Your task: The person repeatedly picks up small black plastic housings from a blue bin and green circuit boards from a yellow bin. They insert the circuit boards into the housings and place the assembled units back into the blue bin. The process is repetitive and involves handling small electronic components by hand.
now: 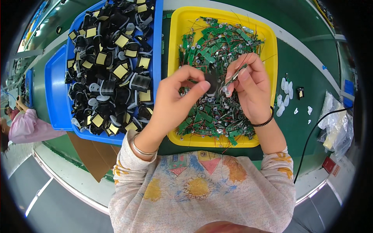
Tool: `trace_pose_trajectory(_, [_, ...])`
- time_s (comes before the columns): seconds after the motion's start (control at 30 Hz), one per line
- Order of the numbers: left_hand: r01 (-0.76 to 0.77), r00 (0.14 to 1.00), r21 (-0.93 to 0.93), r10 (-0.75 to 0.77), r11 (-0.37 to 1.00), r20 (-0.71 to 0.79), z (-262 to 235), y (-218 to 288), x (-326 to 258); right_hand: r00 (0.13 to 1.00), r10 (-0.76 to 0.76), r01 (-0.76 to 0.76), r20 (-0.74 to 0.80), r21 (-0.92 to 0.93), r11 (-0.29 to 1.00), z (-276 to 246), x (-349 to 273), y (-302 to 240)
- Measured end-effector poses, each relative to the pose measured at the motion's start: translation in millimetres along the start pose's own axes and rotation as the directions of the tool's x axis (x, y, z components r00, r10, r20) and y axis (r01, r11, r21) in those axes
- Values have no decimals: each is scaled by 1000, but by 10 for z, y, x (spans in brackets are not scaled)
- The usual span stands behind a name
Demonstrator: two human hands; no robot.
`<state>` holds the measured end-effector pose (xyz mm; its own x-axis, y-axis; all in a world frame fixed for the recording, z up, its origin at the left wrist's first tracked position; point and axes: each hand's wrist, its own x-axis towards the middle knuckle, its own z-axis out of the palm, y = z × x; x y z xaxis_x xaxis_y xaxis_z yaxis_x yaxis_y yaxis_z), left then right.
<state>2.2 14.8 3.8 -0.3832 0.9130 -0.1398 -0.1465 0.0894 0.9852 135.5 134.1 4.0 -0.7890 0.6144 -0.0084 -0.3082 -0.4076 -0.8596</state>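
Observation:
Above a yellow tray (173, 77) heaped with small green circuit boards (217, 39), both my hands work close together. My left hand (176, 95) pinches a black plastic part (211, 82) between thumb and forefinger. In my right hand (251, 85), thumb and fingers close on a narrow circuit board (235, 75) with thin wires and a small round clear piece at its lower end. The board and the black part are near each other; whether they touch I cannot tell.
Left of the yellow tray, a blue tray (157, 42) holds many black parts with pale yellow pads. Clear plastic pieces (286, 93), a small black part (300, 92) and plastic bags (334, 124) lie on the right. A black cable (311, 139) curves there. Another person (35, 126) sits far left.

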Motion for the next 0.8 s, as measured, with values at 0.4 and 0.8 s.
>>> trace_pose_trajectory(0.4, [-16, 998, -329, 37, 944, 59, 30, 53, -42, 995, 78, -85, 62, 123, 989, 18, -4, 21])
trace_pose_trajectory(0.8, [-170, 981, -288, 191, 942, 44, 10, -45, -44, 823, -492, 554, 283, -594, 583, 60, -94, -113])
